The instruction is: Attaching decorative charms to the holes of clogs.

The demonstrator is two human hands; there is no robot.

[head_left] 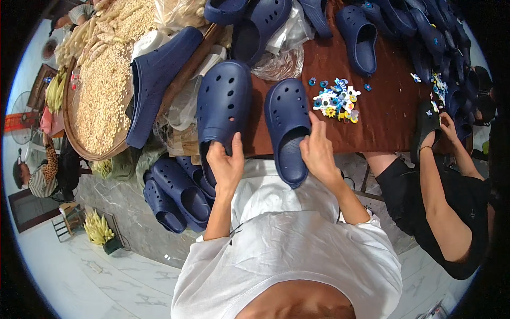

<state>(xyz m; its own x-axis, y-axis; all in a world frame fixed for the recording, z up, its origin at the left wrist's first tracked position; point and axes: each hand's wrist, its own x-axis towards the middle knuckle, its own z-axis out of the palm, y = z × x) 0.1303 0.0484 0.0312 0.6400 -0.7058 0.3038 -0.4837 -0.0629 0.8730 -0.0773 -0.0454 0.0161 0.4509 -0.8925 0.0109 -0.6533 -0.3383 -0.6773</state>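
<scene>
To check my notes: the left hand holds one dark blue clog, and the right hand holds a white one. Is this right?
Wrong colour: the head view shows the right hand holding a dark blue clog, not white; the rest stands.

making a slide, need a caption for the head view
Left hand and right hand each hold a navy clog near a pile of charms.

- A person's left grip (226,159) is curled, fingers mostly hidden, thumb upright.
- The right grip (321,151) points forward, index finger extended, thumb angled inward.
- The bare left forearm (219,212) rises steeply; the bare right forearm (351,201) slants inward.
</scene>
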